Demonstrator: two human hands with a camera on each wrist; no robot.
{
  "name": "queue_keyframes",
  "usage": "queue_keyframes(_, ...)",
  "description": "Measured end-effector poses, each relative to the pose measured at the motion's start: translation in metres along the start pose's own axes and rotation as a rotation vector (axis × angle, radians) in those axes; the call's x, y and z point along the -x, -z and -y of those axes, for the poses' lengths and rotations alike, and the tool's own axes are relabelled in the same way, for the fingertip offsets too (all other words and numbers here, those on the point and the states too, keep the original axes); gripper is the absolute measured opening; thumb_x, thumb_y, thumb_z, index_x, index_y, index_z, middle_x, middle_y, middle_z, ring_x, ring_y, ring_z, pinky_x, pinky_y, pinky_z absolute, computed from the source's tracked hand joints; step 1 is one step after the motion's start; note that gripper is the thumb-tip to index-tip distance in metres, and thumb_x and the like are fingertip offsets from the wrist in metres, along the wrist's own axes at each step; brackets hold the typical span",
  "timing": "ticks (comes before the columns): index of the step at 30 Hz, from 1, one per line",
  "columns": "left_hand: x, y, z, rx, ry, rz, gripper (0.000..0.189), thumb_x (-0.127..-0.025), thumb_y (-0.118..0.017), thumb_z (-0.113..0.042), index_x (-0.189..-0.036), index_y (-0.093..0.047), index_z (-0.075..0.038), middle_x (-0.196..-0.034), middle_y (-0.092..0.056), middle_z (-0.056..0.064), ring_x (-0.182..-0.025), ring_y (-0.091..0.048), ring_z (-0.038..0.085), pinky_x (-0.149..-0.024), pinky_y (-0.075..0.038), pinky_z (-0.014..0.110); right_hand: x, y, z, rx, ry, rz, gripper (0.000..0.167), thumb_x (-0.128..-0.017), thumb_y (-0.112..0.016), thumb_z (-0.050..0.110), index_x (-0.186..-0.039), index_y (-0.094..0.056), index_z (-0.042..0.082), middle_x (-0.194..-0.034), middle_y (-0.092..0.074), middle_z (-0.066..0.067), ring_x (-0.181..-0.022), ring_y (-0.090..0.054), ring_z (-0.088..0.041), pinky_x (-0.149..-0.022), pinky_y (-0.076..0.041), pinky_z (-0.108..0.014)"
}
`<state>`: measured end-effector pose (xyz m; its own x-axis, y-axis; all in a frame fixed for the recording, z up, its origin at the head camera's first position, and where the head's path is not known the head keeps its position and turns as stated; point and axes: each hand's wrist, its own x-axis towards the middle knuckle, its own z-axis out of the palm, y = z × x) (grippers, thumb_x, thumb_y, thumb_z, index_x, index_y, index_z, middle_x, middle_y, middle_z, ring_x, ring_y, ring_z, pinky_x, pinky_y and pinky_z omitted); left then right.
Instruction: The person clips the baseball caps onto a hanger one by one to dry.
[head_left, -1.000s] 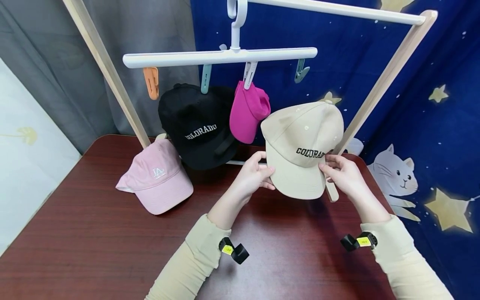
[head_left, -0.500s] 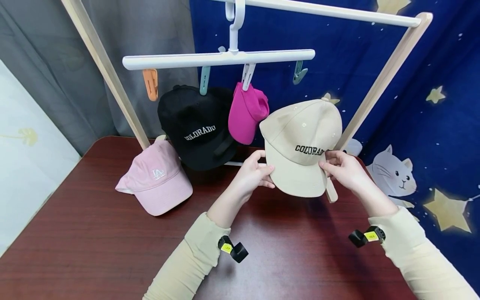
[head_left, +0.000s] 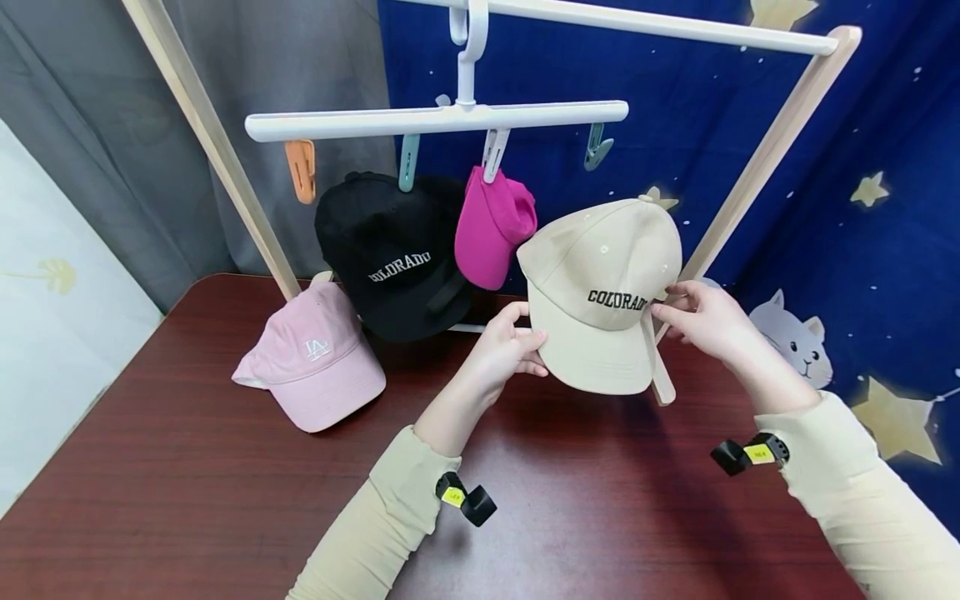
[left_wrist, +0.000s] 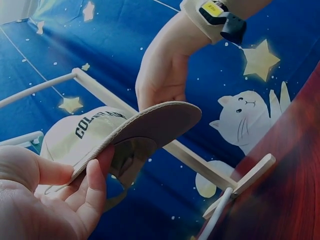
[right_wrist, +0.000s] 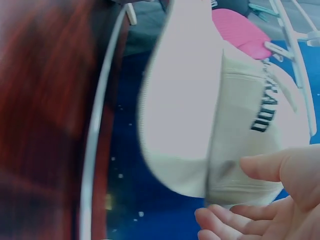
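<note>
A beige baseball cap point(head_left: 592, 292) lettered COLORADO is held up over the table's back right part, brim toward me. My left hand point(head_left: 506, 346) pinches the left edge of its brim, thumb on top and fingers underneath, as the left wrist view point(left_wrist: 75, 195) shows. My right hand point(head_left: 705, 321) is at the cap's right side, by the end of the lettering. In the right wrist view its thumb point(right_wrist: 262, 167) lies over the crown's lower side, and its loosely spread fingers point(right_wrist: 235, 220) are just past the cap's edge.
A white hanger point(head_left: 360, 123) hangs from the rack's rod point(head_left: 645, 23). A magenta cap point(head_left: 487, 237) hangs from its white clip, a black cap point(head_left: 390, 275) from a teal one. The orange clip point(head_left: 302, 171) and dark green clip point(head_left: 597, 148) hold nothing. A pink cap point(head_left: 318, 358) lies on the table point(head_left: 225, 500).
My right hand has shifted up and right, from the brim's right edge to the crown's side. The left hand keeps its pinch, and the cap has barely moved.
</note>
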<state>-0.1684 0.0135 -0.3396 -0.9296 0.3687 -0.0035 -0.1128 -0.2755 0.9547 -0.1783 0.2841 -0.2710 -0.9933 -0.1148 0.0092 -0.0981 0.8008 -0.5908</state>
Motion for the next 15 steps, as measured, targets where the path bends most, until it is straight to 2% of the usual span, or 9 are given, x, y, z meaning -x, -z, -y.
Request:
queue_keyframes(3,0.000,0.001,0.001,-0.007,-0.003,-0.005,0.025,-0.095,-0.049,0.005,-0.119,-0.044,0.001,-0.076,-0.064,0.009,-0.055,-0.061,0.017,-0.054,-0.051,0.027,0.001,0.009,0.007,0.041,0.005,-0.056,0.056,-0.097,-0.056,0.029,-0.131,-0.043,-0.013,-0.110,-0.062,-0.029,-0.065,-0.061,-0.006,-0.057,-0.049,-0.024)
queue_keyframes(6,0.001,0.002,0.001,-0.010,-0.002,-0.016,0.025,-0.095,-0.049,0.005,-0.119,-0.045,0.000,-0.077,-0.064,0.009,-0.055,-0.061,0.017,-0.054,-0.051,0.027,0.000,0.018,0.016,0.080,0.018,-0.144,0.055,-0.096,-0.057,0.033,-0.131,-0.048,-0.008,-0.114,-0.061,-0.027,-0.077,-0.063,-0.017,-0.063,-0.046,-0.023)
queue_keyframes(9,0.002,0.002,0.001,-0.014,-0.003,-0.020,0.025,-0.095,-0.049,0.005,-0.119,-0.044,0.001,-0.078,-0.064,0.009,-0.056,-0.061,0.017,-0.054,-0.051,0.027,-0.002,0.025,0.027,0.089,0.040,-0.243,0.054,-0.095,-0.057,0.038,-0.130,-0.053,-0.003,-0.115,-0.062,-0.023,-0.091,-0.059,-0.025,-0.067,-0.042,-0.024)
queue_keyframes(11,0.002,0.002,0.001,-0.016,-0.006,-0.017,0.025,-0.095,-0.049,0.004,-0.120,-0.044,0.001,-0.079,-0.065,0.010,-0.056,-0.061,0.017,-0.054,-0.051,0.027,-0.004,0.029,0.034,0.071,0.055,-0.302,0.051,-0.095,-0.057,0.039,-0.129,-0.055,0.001,-0.115,-0.062,-0.021,-0.093,-0.057,-0.023,-0.067,-0.040,-0.023)
queue_keyframes(15,0.002,0.002,0.002,-0.012,-0.004,-0.013,0.025,-0.096,-0.049,0.004,-0.120,-0.044,0.001,-0.080,-0.065,0.010,-0.056,-0.062,0.017,-0.054,-0.051,0.027,-0.008,0.032,0.046,-0.008,0.086,-0.364,0.047,-0.094,-0.057,0.036,-0.129,-0.057,0.004,-0.118,-0.061,-0.017,-0.092,-0.057,-0.008,-0.067,-0.041,-0.016)
